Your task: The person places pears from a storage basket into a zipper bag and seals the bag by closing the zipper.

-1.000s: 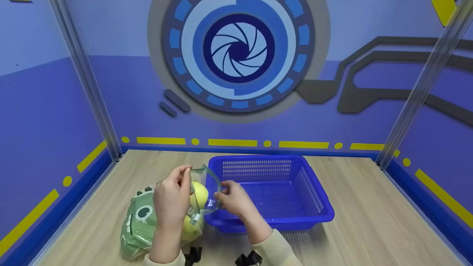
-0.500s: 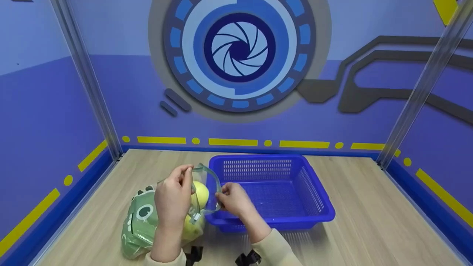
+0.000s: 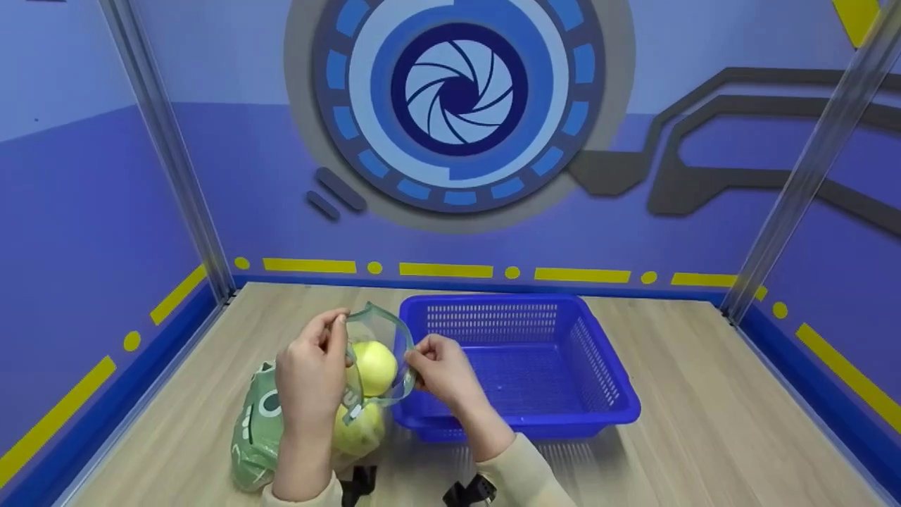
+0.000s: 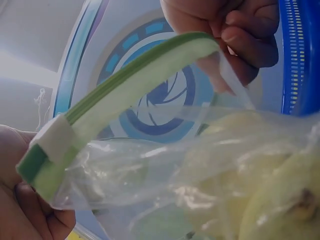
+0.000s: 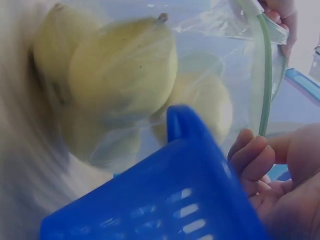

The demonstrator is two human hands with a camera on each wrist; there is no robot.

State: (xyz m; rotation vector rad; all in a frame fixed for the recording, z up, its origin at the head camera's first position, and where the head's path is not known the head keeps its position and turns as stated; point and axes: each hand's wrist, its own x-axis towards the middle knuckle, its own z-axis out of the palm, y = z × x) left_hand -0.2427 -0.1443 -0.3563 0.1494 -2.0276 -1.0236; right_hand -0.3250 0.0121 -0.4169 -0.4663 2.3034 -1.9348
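Note:
A zip bag (image 3: 380, 324) with a green cartoon-face front and a clear side holds several yellow pears (image 3: 373, 370). My left hand (image 3: 313, 373) pinches one edge of its mouth, and my right hand (image 3: 445, 373) pinches the opposite edge, so the mouth gapes between them. In the left wrist view, the green zip strip (image 4: 140, 70) arches from its white slider (image 4: 55, 137) to the right hand (image 4: 235, 40). The right wrist view shows pears (image 5: 125, 70) pressed against the clear film, with the right hand's fingertips (image 5: 255, 150) at the green strip. The left hand covers part of the printed face.
Right of the bag, a blue plastic basket (image 3: 517, 421) with slotted walls stands on the wooden table (image 3: 704, 394); its left rim is close beside the bag and right hand. Printed blue panels (image 3: 493, 239) enclose the table at the back and sides.
My left hand has moved left with its edge of the bag, widening the mouth. More of the pears shows through it. The right hand keeps its pinch and shifts slightly up; the basket stays put.

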